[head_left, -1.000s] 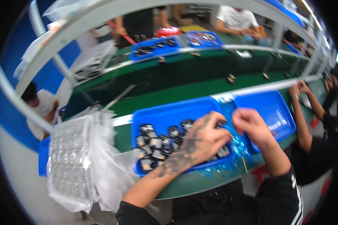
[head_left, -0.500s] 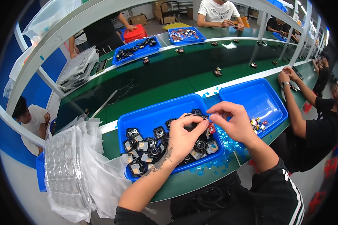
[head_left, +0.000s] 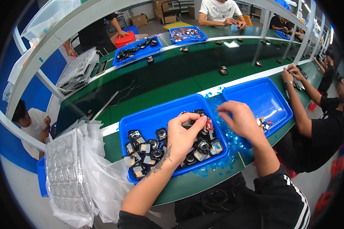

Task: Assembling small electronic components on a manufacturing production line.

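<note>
My left hand (head_left: 182, 133) is over the right part of a blue tray (head_left: 141, 119), thumb and index finger pinched on a small electronic module (head_left: 209, 124) with a red part showing. Most of this module is hidden behind the fingers. Below lie several black square watch-case-like parts (head_left: 161, 133) with round lenses, some showing pale backs. My right hand (head_left: 240, 120) hangs just right of this tray, apart from the left, fingers curled toward the thumb. Whatever its fingertips may hold is too small to make out. Beneath it, shiny blue film scraps (head_left: 233, 139) cover the bench.
A second blue tray (head_left: 252, 91) with a few small yellow, white and red pieces stands right. Plastic-wrapped clear blister trays (head_left: 65, 168) lean at the left. Beyond runs a dark green conveyor (head_left: 172, 68) with scattered modules. A co-worker's arms (head_left: 298, 95) are close on the right.
My right hand has drawn away to the right from my left fingertips. My left hand, with the red-marked module, has shifted slightly up and left.
</note>
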The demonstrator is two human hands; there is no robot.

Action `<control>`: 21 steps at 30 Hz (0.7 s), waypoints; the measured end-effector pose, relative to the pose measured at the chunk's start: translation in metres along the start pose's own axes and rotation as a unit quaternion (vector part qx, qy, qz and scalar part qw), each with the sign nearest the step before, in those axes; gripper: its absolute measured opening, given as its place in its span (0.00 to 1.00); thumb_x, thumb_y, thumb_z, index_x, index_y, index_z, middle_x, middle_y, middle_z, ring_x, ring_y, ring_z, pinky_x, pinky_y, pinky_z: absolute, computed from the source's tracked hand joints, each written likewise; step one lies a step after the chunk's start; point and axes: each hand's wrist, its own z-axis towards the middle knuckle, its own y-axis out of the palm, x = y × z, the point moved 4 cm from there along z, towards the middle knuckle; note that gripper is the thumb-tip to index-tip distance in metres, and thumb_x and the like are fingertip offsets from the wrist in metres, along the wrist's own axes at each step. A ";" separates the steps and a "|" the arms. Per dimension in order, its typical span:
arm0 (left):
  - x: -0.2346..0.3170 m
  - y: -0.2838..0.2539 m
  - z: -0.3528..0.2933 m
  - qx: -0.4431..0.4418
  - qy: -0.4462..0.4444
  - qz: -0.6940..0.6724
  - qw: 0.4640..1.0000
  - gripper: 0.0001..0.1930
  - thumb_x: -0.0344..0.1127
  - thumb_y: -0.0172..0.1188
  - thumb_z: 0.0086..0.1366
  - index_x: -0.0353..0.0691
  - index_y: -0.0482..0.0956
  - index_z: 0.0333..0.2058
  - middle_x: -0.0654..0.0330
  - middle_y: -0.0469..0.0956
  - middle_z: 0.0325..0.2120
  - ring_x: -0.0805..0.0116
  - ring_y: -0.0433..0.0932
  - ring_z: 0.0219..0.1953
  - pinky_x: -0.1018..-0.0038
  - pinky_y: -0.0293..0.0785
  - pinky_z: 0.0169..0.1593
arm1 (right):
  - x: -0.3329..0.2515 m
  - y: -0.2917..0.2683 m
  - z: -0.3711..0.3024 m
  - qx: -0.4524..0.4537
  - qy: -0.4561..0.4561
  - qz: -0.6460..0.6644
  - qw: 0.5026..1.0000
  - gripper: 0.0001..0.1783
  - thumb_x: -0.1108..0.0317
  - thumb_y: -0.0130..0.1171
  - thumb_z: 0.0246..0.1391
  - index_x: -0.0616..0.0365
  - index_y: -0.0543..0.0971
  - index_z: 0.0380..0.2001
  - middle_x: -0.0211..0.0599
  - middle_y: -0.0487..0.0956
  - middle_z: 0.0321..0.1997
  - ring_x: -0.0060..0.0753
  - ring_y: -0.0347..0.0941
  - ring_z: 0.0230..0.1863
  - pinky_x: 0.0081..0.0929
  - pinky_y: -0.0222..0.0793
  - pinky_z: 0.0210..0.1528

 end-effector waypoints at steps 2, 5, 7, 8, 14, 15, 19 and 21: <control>-0.004 -0.001 0.000 0.000 0.010 0.008 1.000 0.06 0.32 0.66 0.59 0.35 0.82 0.31 0.66 0.78 0.26 0.83 0.70 0.25 0.84 0.65 0.29 | -0.014 -0.004 0.004 0.003 0.067 0.182 0.981 0.11 0.73 0.64 0.48 0.59 0.81 0.38 0.38 0.78 0.35 0.28 0.76 0.30 0.23 0.72 0.37; -0.003 0.008 0.000 -0.046 0.053 0.109 0.992 0.06 0.30 0.66 0.58 0.33 0.82 0.30 0.66 0.78 0.29 0.80 0.71 0.29 0.82 0.65 0.32 | -0.021 0.007 0.000 -0.035 0.068 0.355 0.932 0.08 0.72 0.63 0.51 0.60 0.81 0.36 0.35 0.79 0.33 0.21 0.75 0.30 0.20 0.71 0.34; -0.001 0.008 -0.002 -0.048 0.149 0.154 0.976 0.06 0.28 0.64 0.58 0.33 0.82 0.33 0.64 0.78 0.33 0.79 0.72 0.35 0.81 0.67 0.35 | -0.021 0.016 -0.004 -0.024 0.050 0.433 0.900 0.06 0.72 0.62 0.54 0.62 0.82 0.35 0.33 0.79 0.33 0.17 0.74 0.31 0.19 0.71 0.33; 0.002 0.002 -0.004 -0.038 0.187 0.203 0.960 0.09 0.26 0.62 0.59 0.34 0.79 0.38 0.62 0.76 0.36 0.77 0.72 0.36 0.81 0.68 0.35 | -0.026 0.017 -0.004 -0.013 0.076 0.486 0.871 0.06 0.72 0.60 0.57 0.63 0.81 0.35 0.32 0.80 0.33 0.17 0.75 0.32 0.16 0.72 0.33; -0.005 -0.025 0.005 0.058 0.163 0.124 0.977 0.20 0.17 0.55 0.59 0.42 0.61 0.46 0.56 0.69 0.42 0.76 0.72 0.32 0.83 0.71 0.29 | -0.020 0.014 -0.008 0.023 0.106 0.446 0.889 0.07 0.70 0.58 0.58 0.62 0.80 0.37 0.32 0.80 0.32 0.18 0.74 0.32 0.19 0.72 0.35; 0.005 -0.024 0.002 0.062 0.146 0.076 0.984 0.19 0.17 0.56 0.59 0.42 0.62 0.45 0.57 0.71 0.40 0.77 0.72 0.31 0.83 0.70 0.28 | -0.024 0.017 -0.008 -0.002 0.096 0.428 0.899 0.07 0.70 0.59 0.57 0.61 0.80 0.36 0.32 0.79 0.32 0.20 0.74 0.33 0.20 0.72 0.36; 0.016 -0.014 0.003 0.028 0.065 0.049 0.996 0.11 0.21 0.62 0.58 0.37 0.70 0.37 0.66 0.76 0.27 0.80 0.73 0.28 0.85 0.67 0.29 | -0.028 0.019 -0.010 -0.005 0.006 0.379 0.925 0.06 0.71 0.59 0.56 0.60 0.81 0.36 0.37 0.78 0.38 0.28 0.76 0.37 0.22 0.72 0.36; 0.013 -0.016 -0.001 0.059 0.062 0.038 0.996 0.07 0.19 0.63 0.57 0.32 0.75 0.34 0.63 0.78 0.29 0.78 0.76 0.32 0.83 0.72 0.38 | -0.032 0.027 -0.009 -0.021 0.005 0.398 0.917 0.06 0.73 0.59 0.56 0.61 0.80 0.37 0.38 0.77 0.41 0.26 0.76 0.37 0.20 0.73 0.35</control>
